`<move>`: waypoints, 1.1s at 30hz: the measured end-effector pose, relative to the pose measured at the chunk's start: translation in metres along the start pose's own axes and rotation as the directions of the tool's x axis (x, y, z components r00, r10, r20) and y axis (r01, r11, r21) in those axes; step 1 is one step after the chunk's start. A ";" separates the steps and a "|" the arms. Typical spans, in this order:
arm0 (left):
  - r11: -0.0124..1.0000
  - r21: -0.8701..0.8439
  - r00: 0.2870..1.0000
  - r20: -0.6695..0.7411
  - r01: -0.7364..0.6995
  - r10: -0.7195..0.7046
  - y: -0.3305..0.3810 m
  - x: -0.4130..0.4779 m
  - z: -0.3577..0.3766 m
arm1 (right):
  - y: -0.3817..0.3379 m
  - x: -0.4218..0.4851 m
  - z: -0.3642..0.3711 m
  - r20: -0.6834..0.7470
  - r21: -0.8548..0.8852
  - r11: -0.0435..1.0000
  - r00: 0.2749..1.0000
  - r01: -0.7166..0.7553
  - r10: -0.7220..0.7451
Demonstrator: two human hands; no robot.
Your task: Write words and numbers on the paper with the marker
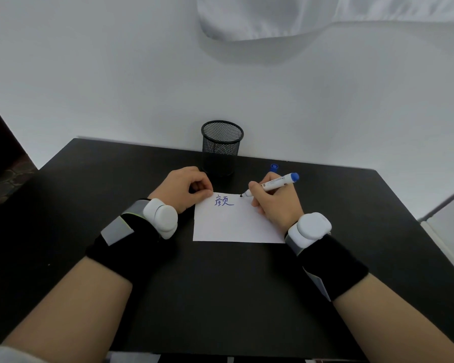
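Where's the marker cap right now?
In the head view, the blue cap stands on the black table, just beyond the right hand, to the right of the mesh cup.

The near half of the black table (220,297) is free between the two forearms. Behind the paper (233,226) the mesh pen cup (222,148) stands upright near the far edge and blocks a straight reach there. A blue cap (274,167) lies to its right. The table's far left and far right parts are open.
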State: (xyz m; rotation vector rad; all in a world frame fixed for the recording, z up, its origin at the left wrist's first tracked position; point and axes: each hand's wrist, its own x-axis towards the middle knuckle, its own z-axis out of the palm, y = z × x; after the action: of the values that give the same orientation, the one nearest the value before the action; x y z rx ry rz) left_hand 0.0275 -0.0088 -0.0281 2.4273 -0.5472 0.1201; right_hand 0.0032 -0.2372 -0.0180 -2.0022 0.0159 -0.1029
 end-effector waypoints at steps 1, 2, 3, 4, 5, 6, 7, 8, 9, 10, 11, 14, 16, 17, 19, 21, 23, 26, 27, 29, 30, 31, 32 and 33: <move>1.000 -0.001 1.000 -0.001 -0.001 0.001 0.000 0.000 0.000 | 0.000 0.000 0.000 -0.002 -0.003 1.000 1.000 0.006 -0.006; 1.000 -0.003 1.000 -0.003 0.000 0.000 0.000 0.000 0.000 | 0.001 0.001 0.000 -0.004 -0.009 1.000 1.000 0.011 -0.011; 1.000 -0.006 1.000 -0.007 -0.002 0.002 -0.001 0.000 0.001 | 0.001 0.001 0.000 -0.006 -0.018 1.000 1.000 0.016 -0.016; 1.000 -0.010 1.000 -0.012 -0.004 0.003 -0.002 0.000 0.001 | 0.002 0.001 0.001 -0.006 -0.030 0.999 1.000 0.019 -0.019; 1.000 -0.012 1.000 -0.016 -0.006 0.005 -0.002 0.000 0.002 | 0.002 0.001 0.001 -0.003 -0.042 0.999 1.000 0.019 -0.019; 1.000 -0.015 1.000 -0.018 -0.005 0.004 -0.002 0.000 0.002 | 0.001 0.001 0.001 0.002 -0.049 0.999 1.000 0.017 -0.017; 1.000 -0.018 1.000 -0.018 -0.002 0.002 -0.002 0.000 0.002 | 0.001 0.001 0.001 0.010 -0.051 0.999 1.000 0.017 -0.017; 1.000 -0.020 1.000 -0.017 0.001 -0.002 -0.002 0.000 0.002 | 0.001 0.001 0.001 0.019 -0.050 0.999 1.000 0.019 -0.019; 1.000 -0.021 1.000 -0.015 0.004 -0.004 -0.002 0.000 0.002 | 0.000 0.000 0.001 0.027 -0.047 0.999 0.999 0.023 -0.021; 1.000 -0.021 1.000 -0.013 0.006 -0.006 -0.002 0.000 0.002 | 0.000 -0.001 0.001 0.030 -0.040 0.999 0.999 0.025 -0.024; 1.000 -0.022 1.000 -0.013 0.006 -0.006 -0.002 0.000 0.002 | 0.000 -0.001 0.001 0.025 -0.030 0.999 0.999 0.026 -0.025; 1.000 -0.019 1.000 -0.016 0.000 -0.001 -0.002 0.000 0.002 | 0.000 -0.002 0.001 -0.011 -0.029 0.999 1.000 0.029 -0.030; 1.000 -0.022 1.000 -0.014 0.001 -0.002 -0.002 0.000 0.002 | 0.000 -0.001 0.002 -0.023 -0.039 0.999 0.999 0.022 -0.023; 1.000 -0.024 1.000 -0.012 0.002 -0.003 -0.002 0.000 0.002 | 0.000 -0.001 0.002 -0.029 -0.041 0.999 0.999 0.018 -0.019; 1.000 -0.022 1.000 -0.008 0.004 -0.004 -0.002 0.000 0.002 | 0.000 -0.001 0.002 -0.035 -0.045 0.999 0.999 0.014 -0.015; 1.000 -0.019 1.000 -0.011 0.001 -0.001 -0.002 0.000 0.001 | 0.000 -0.001 0.002 -0.020 -0.044 0.999 1.000 0.017 -0.018; 1.000 -0.020 1.000 -0.015 0.002 -0.003 -0.002 0.000 0.001 | 0.000 -0.001 0.002 -0.002 -0.033 0.999 1.000 0.028 -0.028; 1.000 -0.022 1.000 -0.015 0.008 -0.008 -0.001 0.000 0.002 | -0.001 -0.002 0.002 0.020 -0.012 0.999 0.999 0.046 -0.046; 1.000 -0.022 1.000 -0.012 0.010 -0.010 -0.001 0.000 0.002 | 0.000 -0.002 0.002 0.031 -0.020 0.998 0.998 0.052 -0.051; 1.000 -0.022 1.000 -0.007 0.016 -0.016 -0.001 0.000 0.001 | 0.000 -0.002 0.002 0.046 -0.048 0.997 0.997 0.060 -0.058; 1.000 -0.023 1.000 -0.006 0.018 -0.018 -0.001 0.000 0.001 | 0.000 -0.002 0.002 0.048 -0.057 0.996 0.997 0.064 -0.061; 1.000 -0.023 1.000 -0.004 0.020 -0.020 -0.001 0.000 0.001 | 0.000 -0.002 0.002 0.044 -0.062 0.996 0.997 0.066 -0.064; 0.999 -0.024 1.000 -0.002 0.022 -0.022 -0.001 0.000 0.001 | 0.000 -0.002 0.001 0.037 -0.060 0.996 0.997 0.068 -0.066; 0.999 -0.027 1.000 -0.002 0.023 -0.023 -0.001 0.000 0.001 | 0.000 -0.002 0.001 0.028 -0.052 0.996 0.997 0.069 -0.068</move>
State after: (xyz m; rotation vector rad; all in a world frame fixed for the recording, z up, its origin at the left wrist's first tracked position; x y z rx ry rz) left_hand 0.0275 -0.0089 -0.0296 2.4062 -0.5167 0.1058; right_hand 0.0010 -0.2361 -0.0185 -2.0568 -0.0678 -0.1210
